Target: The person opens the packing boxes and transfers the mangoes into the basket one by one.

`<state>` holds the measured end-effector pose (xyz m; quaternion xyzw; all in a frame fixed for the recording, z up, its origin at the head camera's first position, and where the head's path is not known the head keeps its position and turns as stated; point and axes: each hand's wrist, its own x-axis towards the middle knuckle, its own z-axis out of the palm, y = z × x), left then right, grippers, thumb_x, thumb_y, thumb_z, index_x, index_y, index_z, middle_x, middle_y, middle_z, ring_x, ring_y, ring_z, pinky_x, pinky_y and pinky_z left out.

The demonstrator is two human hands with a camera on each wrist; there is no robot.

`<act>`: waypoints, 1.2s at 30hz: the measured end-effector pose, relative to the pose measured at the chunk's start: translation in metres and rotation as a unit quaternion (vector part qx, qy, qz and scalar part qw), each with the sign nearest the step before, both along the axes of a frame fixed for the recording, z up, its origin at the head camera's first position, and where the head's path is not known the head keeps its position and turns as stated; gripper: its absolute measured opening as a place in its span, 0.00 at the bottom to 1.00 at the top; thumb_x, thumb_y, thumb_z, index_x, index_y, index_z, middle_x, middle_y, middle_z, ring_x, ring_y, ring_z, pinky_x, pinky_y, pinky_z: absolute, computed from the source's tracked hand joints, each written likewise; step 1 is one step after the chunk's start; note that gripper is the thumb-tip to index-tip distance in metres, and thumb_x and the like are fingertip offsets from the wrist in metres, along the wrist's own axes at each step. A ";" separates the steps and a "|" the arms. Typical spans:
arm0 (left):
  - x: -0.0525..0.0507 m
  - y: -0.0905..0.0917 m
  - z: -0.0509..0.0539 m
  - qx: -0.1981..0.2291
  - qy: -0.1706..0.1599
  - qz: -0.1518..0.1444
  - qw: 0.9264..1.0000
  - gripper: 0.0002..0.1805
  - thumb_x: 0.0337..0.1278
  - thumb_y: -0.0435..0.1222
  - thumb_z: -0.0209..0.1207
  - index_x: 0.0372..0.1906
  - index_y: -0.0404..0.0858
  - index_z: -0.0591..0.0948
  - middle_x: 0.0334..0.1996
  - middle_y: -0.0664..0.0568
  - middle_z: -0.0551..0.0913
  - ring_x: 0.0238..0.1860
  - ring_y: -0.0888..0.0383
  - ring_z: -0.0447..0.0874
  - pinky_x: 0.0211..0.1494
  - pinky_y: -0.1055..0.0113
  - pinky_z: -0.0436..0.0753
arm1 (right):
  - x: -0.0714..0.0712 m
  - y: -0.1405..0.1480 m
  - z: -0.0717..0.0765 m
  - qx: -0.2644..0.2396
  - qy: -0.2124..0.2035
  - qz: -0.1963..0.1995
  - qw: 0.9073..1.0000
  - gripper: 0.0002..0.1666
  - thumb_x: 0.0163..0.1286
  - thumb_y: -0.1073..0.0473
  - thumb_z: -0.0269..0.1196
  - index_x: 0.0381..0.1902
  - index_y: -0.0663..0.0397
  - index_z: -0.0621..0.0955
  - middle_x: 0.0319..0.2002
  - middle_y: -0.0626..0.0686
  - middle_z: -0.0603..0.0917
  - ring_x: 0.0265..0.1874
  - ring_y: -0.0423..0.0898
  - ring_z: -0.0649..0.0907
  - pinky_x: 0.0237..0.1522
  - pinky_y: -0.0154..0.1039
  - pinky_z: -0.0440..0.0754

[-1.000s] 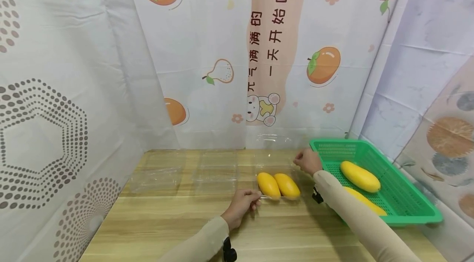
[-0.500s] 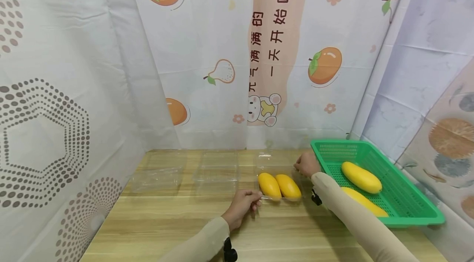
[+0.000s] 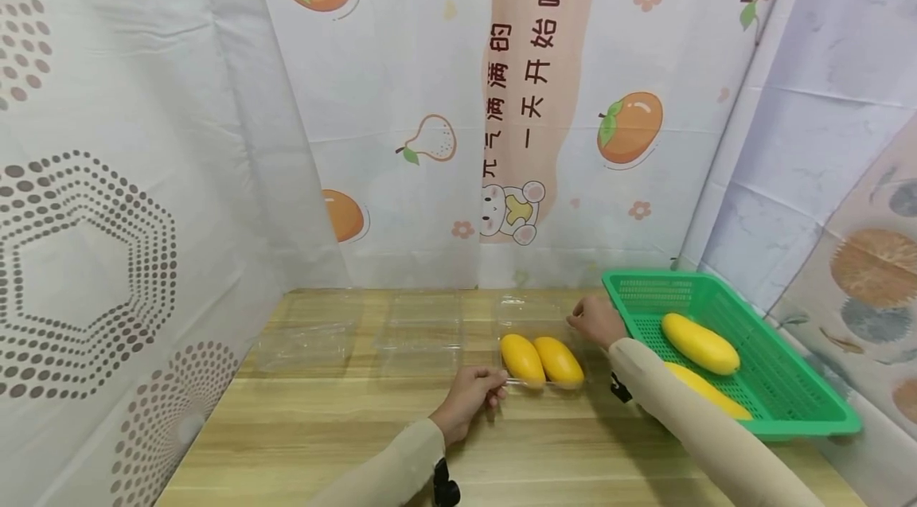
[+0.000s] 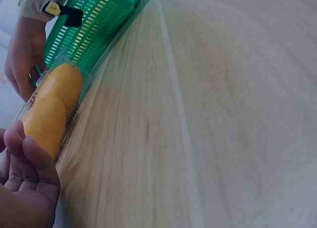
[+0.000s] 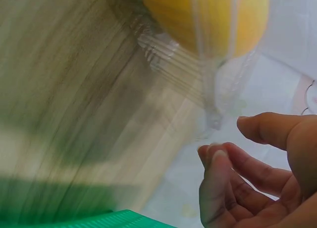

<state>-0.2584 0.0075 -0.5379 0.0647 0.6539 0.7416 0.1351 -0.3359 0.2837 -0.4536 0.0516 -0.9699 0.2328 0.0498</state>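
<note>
Two yellow mangoes (image 3: pixel 523 360) lie side by side in a clear plastic clamshell box (image 3: pixel 528 384). Its transparent lid (image 3: pixel 530 310) leans back behind them. My left hand (image 3: pixel 469 402) pinches the front left corner of the box's rim, its other fingers curled. At the box's back right, my right hand (image 3: pixel 598 321) hovers near the lid. In the right wrist view, a gap shows between thumb and fingertips of the right hand (image 5: pixel 252 173), with nothing held between them. The box edge and a mango (image 5: pixel 213 20) lie just beyond those fingers.
A green perforated basket (image 3: pixel 781 388) stands at the right, close to my right forearm, with two long yellow fruits (image 3: pixel 700 344) inside. Two more clear boxes, one at far left (image 3: pixel 304 348) and one in the middle (image 3: pixel 423 332), lie on the wooden table (image 3: pixel 322 427). Printed curtains enclose the table.
The clear lid has tipped from a raised position down toward the back. Both hands have stayed nearly in place; the view has shifted slightly.
</note>
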 end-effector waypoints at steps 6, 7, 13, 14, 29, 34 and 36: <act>-0.001 0.002 0.000 0.002 -0.003 -0.003 1.000 0.13 0.69 0.36 0.63 0.43 0.26 0.85 0.29 0.45 0.85 0.25 0.62 0.77 0.29 0.74 0.77 | 0.019 0.000 0.010 0.009 0.030 0.026 0.999 0.11 0.70 0.61 0.67 0.41 0.67 0.87 0.35 0.59 0.88 0.30 0.51 0.85 0.33 0.51 0.85; -0.001 0.001 0.001 0.002 -0.003 -0.003 1.000 0.13 0.69 0.36 0.63 0.43 0.26 0.85 0.29 0.45 0.85 0.25 0.62 0.77 0.29 0.74 0.77 | 0.022 0.000 0.012 0.009 0.030 0.029 0.999 0.11 0.70 0.60 0.68 0.40 0.66 0.87 0.35 0.58 0.88 0.30 0.51 0.85 0.34 0.50 0.85; 0.000 0.001 0.002 -0.001 -0.002 -0.003 1.000 0.13 0.70 0.37 0.63 0.44 0.27 0.85 0.29 0.45 0.86 0.25 0.63 0.77 0.29 0.73 0.77 | 0.040 -0.005 0.019 0.012 0.013 0.055 0.998 0.12 0.70 0.57 0.69 0.41 0.63 0.87 0.34 0.55 0.87 0.31 0.48 0.84 0.34 0.48 0.85; 0.000 0.001 0.002 -0.002 -0.003 -0.003 1.000 0.13 0.70 0.37 0.63 0.44 0.27 0.85 0.29 0.45 0.86 0.25 0.63 0.77 0.29 0.73 0.77 | 0.042 -0.006 0.020 0.015 0.012 0.061 0.998 0.13 0.70 0.56 0.70 0.41 0.63 0.87 0.34 0.55 0.87 0.30 0.48 0.84 0.33 0.48 0.85; 0.000 0.000 0.003 0.003 -0.002 -0.006 1.000 0.13 0.70 0.37 0.63 0.42 0.26 0.85 0.29 0.46 0.85 0.25 0.62 0.77 0.29 0.74 0.77 | 0.061 -0.021 0.003 0.070 -0.032 0.088 0.993 0.25 0.56 0.48 0.80 0.18 0.53 0.77 0.15 0.44 0.68 0.16 0.40 0.66 0.21 0.35 0.65; 0.000 0.000 0.003 0.002 -0.003 -0.007 1.000 0.12 0.70 0.36 0.63 0.43 0.28 0.85 0.30 0.45 0.86 0.26 0.62 0.77 0.29 0.74 0.78 | 0.066 -0.029 -0.001 0.106 0.008 0.088 0.990 0.27 0.52 0.48 0.82 0.18 0.52 0.75 0.15 0.46 0.70 0.17 0.42 0.67 0.21 0.36 0.66; 0.000 0.000 0.003 0.001 -0.001 -0.007 1.000 0.12 0.70 0.36 0.63 0.43 0.28 0.86 0.30 0.44 0.86 0.25 0.62 0.77 0.30 0.73 0.78 | 0.066 -0.032 -0.003 0.129 0.025 0.090 0.987 0.29 0.52 0.47 0.82 0.15 0.50 0.72 0.14 0.45 0.67 0.16 0.42 0.66 0.21 0.36 0.65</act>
